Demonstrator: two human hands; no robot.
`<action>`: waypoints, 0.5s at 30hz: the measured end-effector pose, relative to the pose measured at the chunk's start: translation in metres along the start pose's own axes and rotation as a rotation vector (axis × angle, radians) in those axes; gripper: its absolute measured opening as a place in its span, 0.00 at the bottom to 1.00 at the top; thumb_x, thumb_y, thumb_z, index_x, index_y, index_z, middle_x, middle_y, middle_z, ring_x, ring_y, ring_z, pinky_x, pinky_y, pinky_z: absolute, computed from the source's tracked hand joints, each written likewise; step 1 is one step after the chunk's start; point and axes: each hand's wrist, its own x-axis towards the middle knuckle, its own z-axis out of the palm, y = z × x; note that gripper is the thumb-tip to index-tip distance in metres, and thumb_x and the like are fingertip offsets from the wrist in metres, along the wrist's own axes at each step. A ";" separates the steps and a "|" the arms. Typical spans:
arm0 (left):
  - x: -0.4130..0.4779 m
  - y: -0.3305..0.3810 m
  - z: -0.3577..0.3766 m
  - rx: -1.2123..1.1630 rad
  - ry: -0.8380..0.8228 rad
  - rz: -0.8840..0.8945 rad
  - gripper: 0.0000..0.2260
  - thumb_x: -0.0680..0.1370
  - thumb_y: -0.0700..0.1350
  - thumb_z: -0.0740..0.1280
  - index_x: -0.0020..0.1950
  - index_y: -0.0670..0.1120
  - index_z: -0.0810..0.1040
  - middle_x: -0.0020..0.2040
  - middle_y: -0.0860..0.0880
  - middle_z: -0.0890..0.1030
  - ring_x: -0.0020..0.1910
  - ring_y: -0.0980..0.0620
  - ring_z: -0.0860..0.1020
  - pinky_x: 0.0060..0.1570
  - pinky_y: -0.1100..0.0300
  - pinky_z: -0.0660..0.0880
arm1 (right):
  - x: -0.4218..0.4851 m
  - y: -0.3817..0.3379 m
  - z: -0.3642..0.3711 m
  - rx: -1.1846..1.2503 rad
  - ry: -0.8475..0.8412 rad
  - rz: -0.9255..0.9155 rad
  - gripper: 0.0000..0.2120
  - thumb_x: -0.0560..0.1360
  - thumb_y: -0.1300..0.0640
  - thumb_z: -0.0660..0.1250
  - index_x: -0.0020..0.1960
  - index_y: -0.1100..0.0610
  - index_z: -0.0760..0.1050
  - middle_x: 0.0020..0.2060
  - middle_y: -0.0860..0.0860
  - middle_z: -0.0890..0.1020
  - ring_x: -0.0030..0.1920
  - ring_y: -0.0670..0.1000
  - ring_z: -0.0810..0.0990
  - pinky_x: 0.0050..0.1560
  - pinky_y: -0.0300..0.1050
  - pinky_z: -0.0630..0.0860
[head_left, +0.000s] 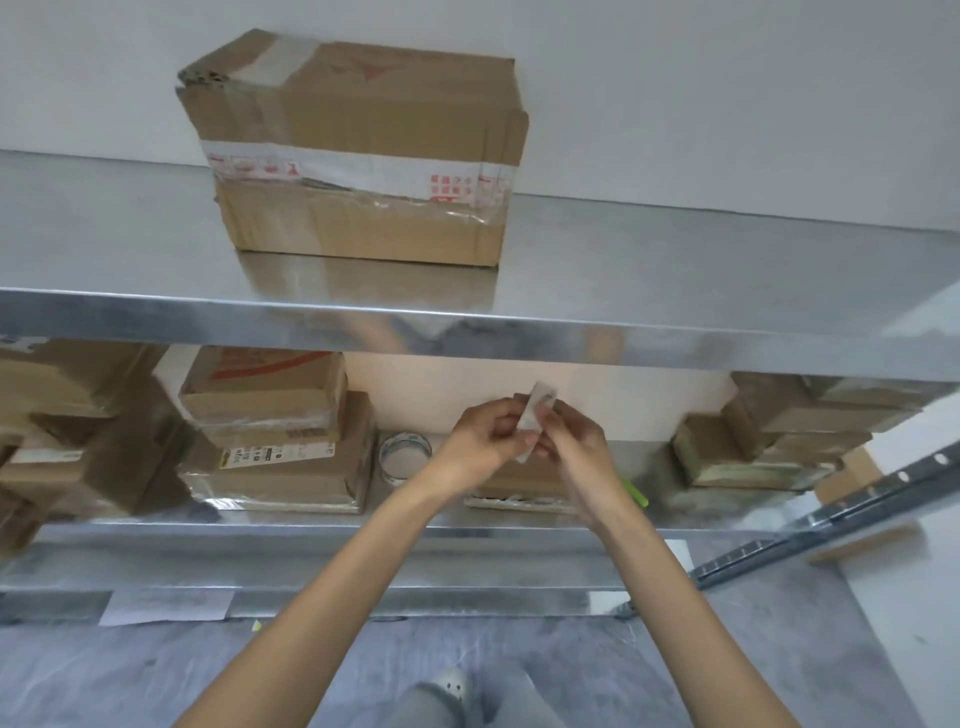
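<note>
**Strip Pinched Between Both Hands at the Lower Shelf**

Your forearms reach forward and converge in front of the lower shelf (260, 530). Your left hand (483, 436) and right hand (576, 441) meet there, fingers curled, and both pinch one pale strip (535, 421). It is probably tape or a label, but the type cannot be confirmed.

The strip sits between the hands, equally near to each. Its long axis runs near upright. The upper end tilts slightly to your right and stands free above the fingertips. The lower end shows below the thumbs.

Just beyond and below the hands, a flat carton (519, 480) lies on the shelf. Treat it as the likely target: the strip would then travel down and away from you.

A tape roll (405, 454) stands to the left and a green tool (638, 491) lies to the right. Farthest away, a large taped box (358, 156) rests on the upper shelf (675, 260).
</note>
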 end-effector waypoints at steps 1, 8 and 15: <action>0.000 0.000 0.004 0.010 -0.029 0.007 0.12 0.77 0.29 0.64 0.59 0.37 0.75 0.46 0.43 0.82 0.41 0.58 0.83 0.49 0.65 0.77 | 0.000 -0.003 -0.003 0.039 0.000 0.010 0.13 0.80 0.57 0.60 0.58 0.63 0.77 0.51 0.60 0.83 0.50 0.55 0.82 0.45 0.42 0.78; 0.001 -0.005 0.022 -0.089 -0.129 -0.050 0.22 0.76 0.30 0.67 0.68 0.41 0.70 0.57 0.42 0.82 0.57 0.46 0.81 0.61 0.53 0.75 | -0.004 -0.015 -0.031 0.216 -0.060 0.182 0.17 0.79 0.50 0.60 0.54 0.61 0.79 0.45 0.60 0.84 0.44 0.54 0.84 0.37 0.43 0.80; 0.010 -0.002 0.030 -0.119 -0.067 -0.024 0.15 0.78 0.35 0.66 0.65 0.42 0.74 0.55 0.43 0.83 0.55 0.46 0.82 0.58 0.55 0.77 | 0.004 -0.022 -0.050 0.187 -0.185 0.214 0.19 0.78 0.49 0.59 0.60 0.61 0.78 0.52 0.62 0.82 0.50 0.56 0.82 0.50 0.53 0.79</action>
